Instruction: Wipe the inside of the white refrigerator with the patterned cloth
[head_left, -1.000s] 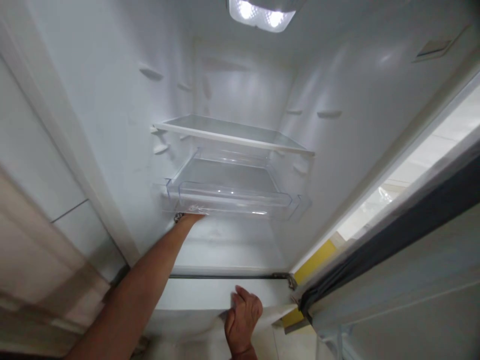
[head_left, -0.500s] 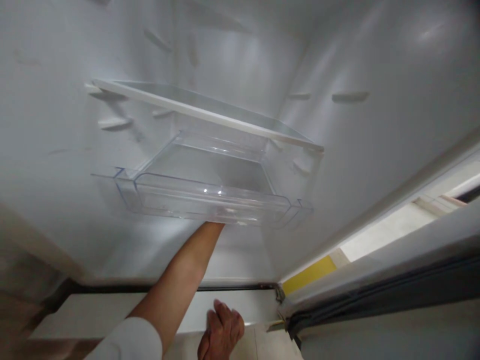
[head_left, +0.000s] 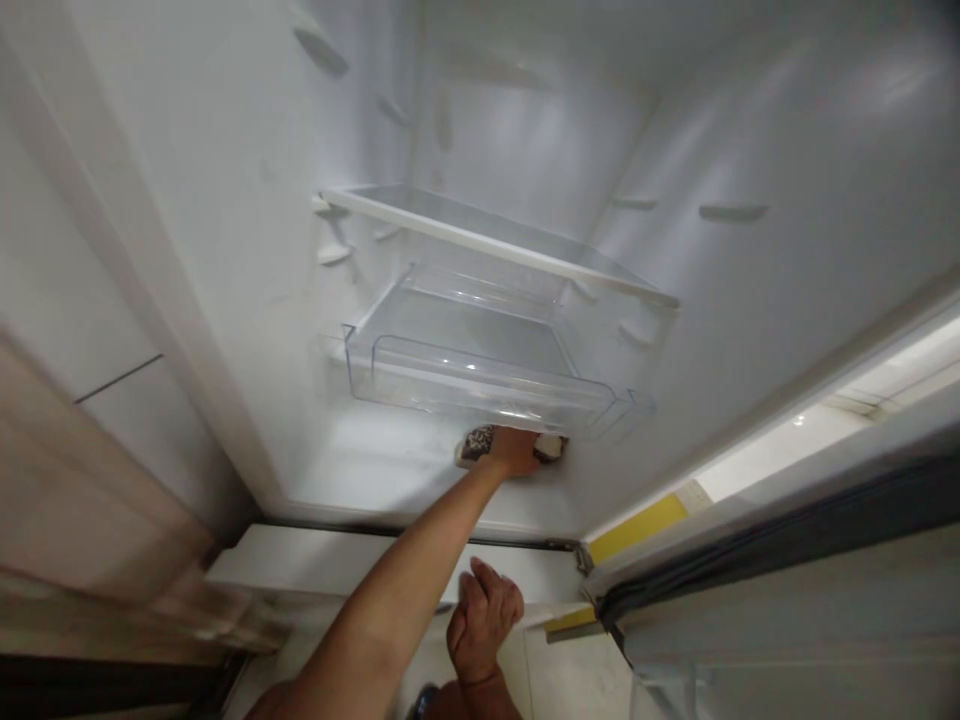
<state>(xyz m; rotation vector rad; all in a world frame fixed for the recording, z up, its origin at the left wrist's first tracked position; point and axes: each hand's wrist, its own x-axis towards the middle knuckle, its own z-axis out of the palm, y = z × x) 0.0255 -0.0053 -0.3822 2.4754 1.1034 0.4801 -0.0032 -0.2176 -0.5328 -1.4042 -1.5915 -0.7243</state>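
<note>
Inside a white refrigerator compartment, my left hand [head_left: 514, 450] is closed on a dark-and-white patterned cloth [head_left: 478, 442] lying on the compartment's floor, under the clear drawer. The cloth shows on both sides of the hand, and the fingertips are hidden. A clear plastic drawer [head_left: 487, 378] hangs just above that hand. Over the drawer, a glass shelf with a white front edge [head_left: 495, 246] sits tilted in view. My right hand [head_left: 484, 615] is outside, in front of the compartment's lower edge, with its fingers curled and nothing visible in them.
The refrigerator's side wall [head_left: 247, 300] rises at the left. An open door with a dark gasket [head_left: 750, 540] runs along the right. A white ledge [head_left: 315, 560] with a metal hinge [head_left: 582, 556] lies below the compartment. A yellow strip [head_left: 637, 530] shows beside the hinge.
My left hand, hidden behind the drawer before, now shows with the patterned cloth, lower and to the right. My right hand has moved up and right. The camera view has shifted, showing more at the left.
</note>
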